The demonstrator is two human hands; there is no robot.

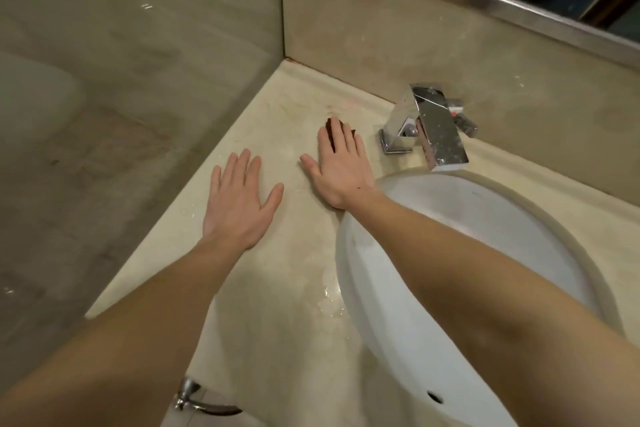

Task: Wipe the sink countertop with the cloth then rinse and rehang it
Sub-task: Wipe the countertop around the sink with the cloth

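The cream stone tabletop carries faint greenish and pink veins. At eleven o'clock from the white oval ceramic basin shows a small dark reddish-brown cloth; the angular metal faucet is mirror chrome.

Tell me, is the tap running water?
Off, it seems: no stream falls from the tap spout into the sink below.

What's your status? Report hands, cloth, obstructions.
Left hand flat on countertop. Right hand flat, pressing dark cloth down. Faucet close beside it.
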